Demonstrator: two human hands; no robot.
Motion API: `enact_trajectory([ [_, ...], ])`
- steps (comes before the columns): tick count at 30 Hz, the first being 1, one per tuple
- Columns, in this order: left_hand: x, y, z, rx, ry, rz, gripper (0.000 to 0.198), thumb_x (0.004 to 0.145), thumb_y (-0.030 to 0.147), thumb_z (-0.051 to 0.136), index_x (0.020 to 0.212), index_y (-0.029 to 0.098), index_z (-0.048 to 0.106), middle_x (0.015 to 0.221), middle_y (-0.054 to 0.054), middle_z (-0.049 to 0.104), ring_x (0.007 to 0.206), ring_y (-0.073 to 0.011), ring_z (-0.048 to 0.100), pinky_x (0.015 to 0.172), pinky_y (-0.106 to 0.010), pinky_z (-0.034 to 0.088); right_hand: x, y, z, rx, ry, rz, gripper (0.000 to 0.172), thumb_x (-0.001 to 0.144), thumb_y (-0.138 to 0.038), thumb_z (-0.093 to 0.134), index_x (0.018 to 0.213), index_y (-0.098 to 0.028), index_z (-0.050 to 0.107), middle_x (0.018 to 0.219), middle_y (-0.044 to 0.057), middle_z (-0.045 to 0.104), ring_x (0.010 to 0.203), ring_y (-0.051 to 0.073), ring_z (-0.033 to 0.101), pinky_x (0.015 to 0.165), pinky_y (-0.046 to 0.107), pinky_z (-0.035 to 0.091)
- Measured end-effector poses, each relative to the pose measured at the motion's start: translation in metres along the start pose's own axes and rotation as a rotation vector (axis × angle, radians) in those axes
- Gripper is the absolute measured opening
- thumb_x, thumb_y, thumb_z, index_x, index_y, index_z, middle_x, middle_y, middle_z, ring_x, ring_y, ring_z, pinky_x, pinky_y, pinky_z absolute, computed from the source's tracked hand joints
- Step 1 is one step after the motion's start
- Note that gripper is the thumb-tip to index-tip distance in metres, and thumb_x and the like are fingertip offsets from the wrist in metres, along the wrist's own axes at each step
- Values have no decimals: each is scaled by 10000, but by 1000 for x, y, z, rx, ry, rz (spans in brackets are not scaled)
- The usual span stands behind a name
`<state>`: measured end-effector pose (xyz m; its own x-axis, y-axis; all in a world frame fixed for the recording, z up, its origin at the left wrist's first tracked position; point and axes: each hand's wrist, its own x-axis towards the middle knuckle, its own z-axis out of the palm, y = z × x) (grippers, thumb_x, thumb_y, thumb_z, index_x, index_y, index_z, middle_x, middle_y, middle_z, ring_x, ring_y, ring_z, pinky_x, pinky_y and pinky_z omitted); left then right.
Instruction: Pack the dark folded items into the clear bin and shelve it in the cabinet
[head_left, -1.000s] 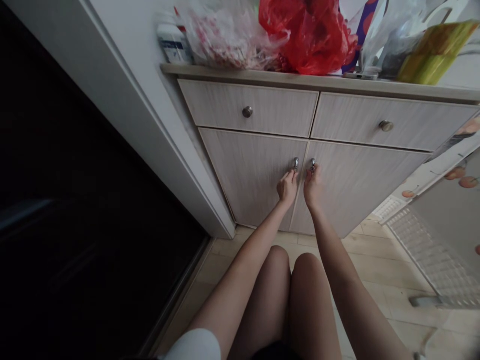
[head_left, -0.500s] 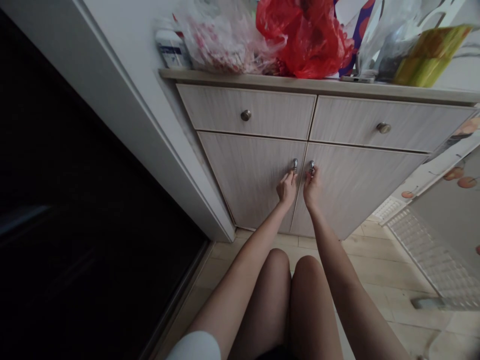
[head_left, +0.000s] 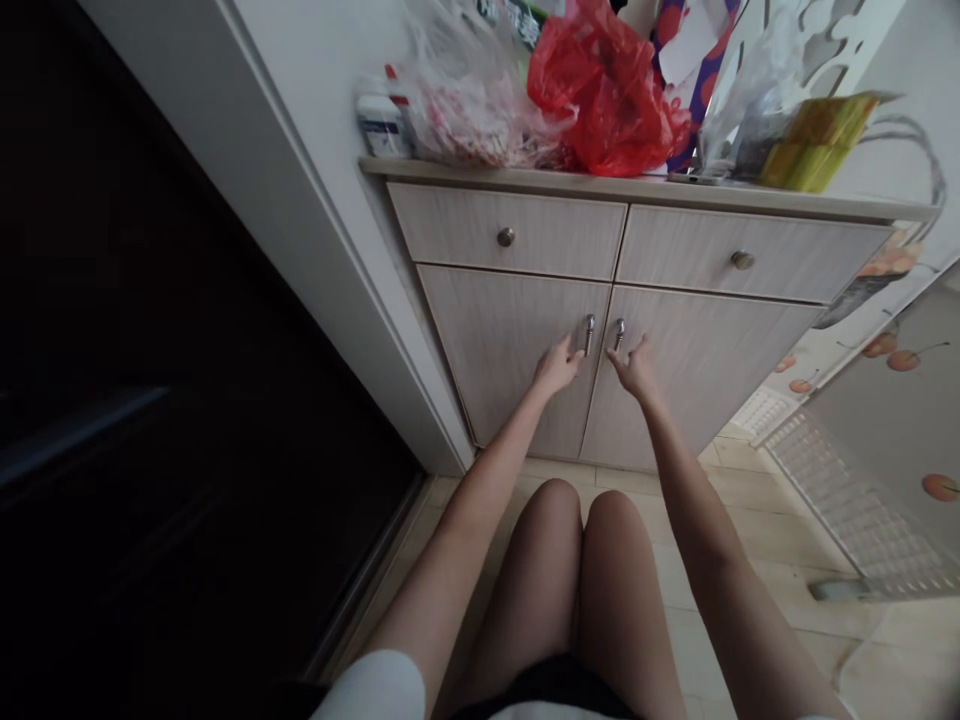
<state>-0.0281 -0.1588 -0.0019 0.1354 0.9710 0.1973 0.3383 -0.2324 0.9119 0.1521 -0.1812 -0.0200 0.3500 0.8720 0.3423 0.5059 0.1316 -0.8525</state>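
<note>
In the head view, both arms stretch forward and down on either side of the bare knees (head_left: 556,530), drawing closer together toward the front of a cabinet (head_left: 495,176). The left hand (head_left: 559,368) is at the left door (head_left: 495,330), near that door's right edge, with the thumb and fingers loosely apart. Its thumb lies just beside the lower end of the left handle (head_left: 590,334); whether they touch cannot be told. The right hand (head_left: 636,372) is at the right door (head_left: 697,360), near its left edge, thumb and fingers spread in a wide V. The thumb is close to the bottom of the right handle (head_left: 619,332), and contact is again unclear. Neither hand is closed around anything.

The two handles are slim, upright and shiny silver, each rounded at the top. They face each other across the seam between the doors, one near the left door's upper right corner, the other near the right door's upper left corner. Both doors are pale, streaked wood and lie flat in the cabinet front. Above them are two drawers in the same finish, each with a round metal knob. A red plastic bag (head_left: 600,100) rests on the cabinet top, near its front edge.
</note>
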Motion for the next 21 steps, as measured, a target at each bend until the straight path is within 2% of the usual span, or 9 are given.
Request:
enact_trajectory([
  [2, -18, 2, -17, -336, -138, -61, 548, 935, 293, 630, 1450, 140, 520, 447, 100, 392, 407, -104, 379, 560, -255, 393, -19, -2, -26, 211, -159, 35, 1065, 800, -485, 740, 1599, -90, 157, 644, -12, 602, 546, 187, 548, 543, 292, 431],
  [4, -38, 4, -27, -648, -222, -59, 474, 976, 274, 545, 1445, 211, 531, 427, 136, 221, 350, -72, 211, 485, -220, 339, -41, -6, -50, 513, -301, 27, 996, 835, -439, 700, 1622, -238, 123, 513, -125, 420, 416, 119, 375, 453, 225, 331],
  [5, -47, 4, -28, -763, -219, -45, 444, 991, 254, 500, 1433, 245, 544, 435, 137, 161, 347, -69, 144, 456, -207, 303, -51, -8, -58, 657, -335, 12, 923, 856, -414, 668, 1615, -310, 152, 486, -147, 328, 387, 100, 287, 428, 203, 280],
  [7, -61, 5, -23, -901, -123, -17, 428, 1015, 233, 427, 1418, 296, 555, 461, 129, 81, 367, -78, 51, 419, -200, 242, -64, -11, -66, 866, -341, -14, 786, 886, -377, 607, 1581, -399, 241, 476, -156, 191, 373, 87, 137, 399, 183, 187],
  [10, -68, 2, -7, -964, -2, -13, 423, 1031, 240, 392, 1410, 321, 562, 495, 117, 47, 407, -94, -4, 403, -203, 201, -68, -8, -56, 1034, -285, -17, 697, 898, -368, 575, 1547, -417, 325, 489, -156, 113, 393, 85, 15, 385, 183, 98],
  [13, -66, -9, 11, -995, 19, -31, 419, 1032, 215, 383, 1385, 306, 588, 508, 112, 60, 426, -98, -14, 408, -199, 201, -63, 5, -34, 1168, -293, 31, 703, 865, -316, 616, 1526, -379, 385, 494, -160, 95, 411, 81, -26, 385, 191, 68],
  [17, -65, -28, 27, -1000, 22, -82, 376, 1036, 239, 409, 1338, 292, 627, 522, 111, 77, 417, -94, 11, 419, -199, 231, -62, 23, -14, 1230, -303, 103, 698, 857, -286, 618, 1516, -365, 403, 492, -160, 100, 411, 86, -18, 392, 200, 59],
  [21, -65, -41, 30, -1034, 0, -108, 368, 1031, 232, 420, 1323, 285, 639, 519, 113, 115, 391, -83, 49, 427, -195, 253, -63, 36, -12, 1131, -291, 82, 617, 889, -326, 613, 1483, -357, 449, 496, -152, 111, 390, 88, 40, 395, 193, 89],
])
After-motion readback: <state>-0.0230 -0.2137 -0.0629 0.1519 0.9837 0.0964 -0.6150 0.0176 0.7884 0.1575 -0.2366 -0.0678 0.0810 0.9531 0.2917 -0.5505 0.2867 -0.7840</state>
